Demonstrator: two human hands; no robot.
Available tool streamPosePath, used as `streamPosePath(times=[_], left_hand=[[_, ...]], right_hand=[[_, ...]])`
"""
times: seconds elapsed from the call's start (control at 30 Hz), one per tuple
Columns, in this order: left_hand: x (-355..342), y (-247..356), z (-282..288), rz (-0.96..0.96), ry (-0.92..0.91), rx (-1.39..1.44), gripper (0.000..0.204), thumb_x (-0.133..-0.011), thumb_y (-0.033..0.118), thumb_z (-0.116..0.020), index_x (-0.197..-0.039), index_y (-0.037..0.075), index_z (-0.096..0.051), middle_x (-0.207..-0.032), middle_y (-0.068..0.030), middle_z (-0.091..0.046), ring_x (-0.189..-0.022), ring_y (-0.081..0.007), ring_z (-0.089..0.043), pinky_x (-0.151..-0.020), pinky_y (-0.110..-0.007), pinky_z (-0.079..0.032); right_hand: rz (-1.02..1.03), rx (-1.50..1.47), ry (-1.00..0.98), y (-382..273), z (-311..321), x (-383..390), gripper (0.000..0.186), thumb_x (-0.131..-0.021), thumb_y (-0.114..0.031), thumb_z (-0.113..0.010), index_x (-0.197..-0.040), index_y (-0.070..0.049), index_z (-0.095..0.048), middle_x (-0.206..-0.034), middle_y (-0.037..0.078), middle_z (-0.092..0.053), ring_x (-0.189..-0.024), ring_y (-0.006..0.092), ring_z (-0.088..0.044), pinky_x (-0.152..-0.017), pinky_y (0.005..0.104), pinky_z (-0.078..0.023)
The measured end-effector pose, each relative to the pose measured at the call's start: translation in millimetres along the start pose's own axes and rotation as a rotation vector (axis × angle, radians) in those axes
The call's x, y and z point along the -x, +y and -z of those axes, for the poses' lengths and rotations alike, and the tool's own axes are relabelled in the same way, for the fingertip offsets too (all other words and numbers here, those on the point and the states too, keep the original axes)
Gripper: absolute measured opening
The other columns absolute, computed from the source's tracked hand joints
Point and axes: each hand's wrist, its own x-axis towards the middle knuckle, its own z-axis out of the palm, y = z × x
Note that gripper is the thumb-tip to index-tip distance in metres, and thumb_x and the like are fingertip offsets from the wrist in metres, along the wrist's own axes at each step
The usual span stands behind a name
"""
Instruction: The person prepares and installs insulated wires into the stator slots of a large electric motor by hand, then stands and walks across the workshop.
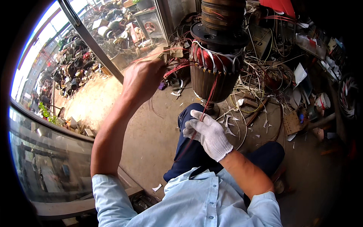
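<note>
An upright motor rotor point(209, 81) with a slotted core stands in front of me. Red enamelled wire windings point(207, 57) with white strips ring its upper end, under a dark round flange point(221, 34). My bare left hand point(145, 77) is closed to the left of the windings, on a bundle of red wires point(177, 69) that runs out from them. Below the core, my right hand point(207, 134), in a white knitted glove, pinches a few thin red wires point(212, 92) hanging down from the windings. The fingertips of my left hand are partly hidden.
A brown ringed cylinder point(221, 15) rises above the flange. Tangled wire scraps point(264, 79) and paper bits cover the floor at right. A glass panel in a metal frame point(90, 41) stands at left, with heaped scrap parts point(75, 72) outside. My knees are below the rotor.
</note>
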Motion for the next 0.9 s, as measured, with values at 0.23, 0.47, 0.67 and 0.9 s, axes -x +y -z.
streamPosePath(times=[0.23,0.47,0.67,0.9], left_hand=[[-66,-15,-7,-0.273,0.227,-0.324,0.021,-0.097,0.030,-0.062,-0.088,0.011,-0.064,-0.086,-0.0075,-0.065,-0.076,-0.0319,-0.068,-0.063,-0.043,-0.054],[-102,-16,4,-0.553,0.388,-0.385,0.014,-0.092,0.026,-0.070,-0.089,0.013,-0.065,-0.084,-0.0038,-0.060,-0.077,-0.0255,-0.064,-0.068,-0.040,-0.050],[-115,27,38,-0.758,0.499,-0.477,0.012,-0.081,0.018,-0.071,-0.092,0.015,-0.069,-0.085,-0.0013,-0.061,-0.088,-0.0192,-0.062,-0.087,-0.039,-0.046],[-124,40,47,-0.848,0.639,-0.401,0.002,-0.076,0.014,-0.068,-0.077,0.015,-0.067,-0.079,-0.0019,-0.056,-0.087,-0.0199,-0.057,-0.101,-0.045,-0.041]], right_hand=[[0.123,0.060,0.101,-9,26,-3,0.033,-0.103,-0.010,-0.057,-0.135,-0.004,-0.053,-0.111,0.012,-0.069,-0.099,0.0244,-0.070,-0.091,0.0392,-0.058],[0.330,0.326,0.219,-33,42,-10,0.039,-0.102,-0.011,-0.060,-0.138,0.002,-0.050,-0.111,0.008,-0.066,-0.096,0.0160,-0.067,-0.087,0.0288,-0.055],[0.597,0.545,0.167,-83,53,-32,0.044,-0.099,-0.003,-0.059,-0.141,0.004,-0.047,-0.113,0.007,-0.062,-0.104,0.0134,-0.061,-0.098,0.0275,-0.050],[0.886,1.071,0.295,-121,29,-66,0.049,-0.094,-0.010,-0.068,-0.139,-0.001,-0.053,-0.120,0.017,-0.068,-0.102,0.0212,-0.069,-0.091,0.0331,-0.056]])
